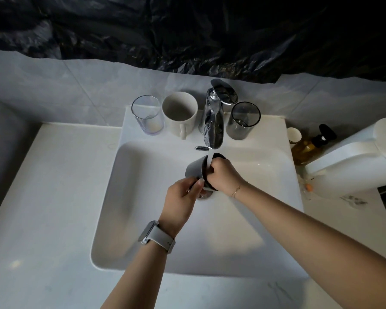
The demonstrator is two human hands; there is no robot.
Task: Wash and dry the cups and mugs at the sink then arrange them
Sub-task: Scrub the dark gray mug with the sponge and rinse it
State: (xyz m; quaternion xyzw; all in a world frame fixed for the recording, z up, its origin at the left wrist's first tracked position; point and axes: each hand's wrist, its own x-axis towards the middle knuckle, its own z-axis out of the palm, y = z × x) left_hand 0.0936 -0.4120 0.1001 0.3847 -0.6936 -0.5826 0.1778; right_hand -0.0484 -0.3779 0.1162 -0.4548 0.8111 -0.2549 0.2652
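washing step: a dark grey cup (195, 169) is held tilted over the sink (143, 175) beneath the running faucet (212, 121). the right hand (223, 175) curls round its rim; the left hand (183, 197) pinches its base. the clear glass (146, 115), white mug (179, 114) and smoky glass (243, 120) wait on the ledge behind. next, by judgement: finish rinsing, then dry.

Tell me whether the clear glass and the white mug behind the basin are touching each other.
Cannot tell. In the head view the clear glass and the white mug stand side by side left of the faucet; their outlines meet, but no contact or gap shows plainly.
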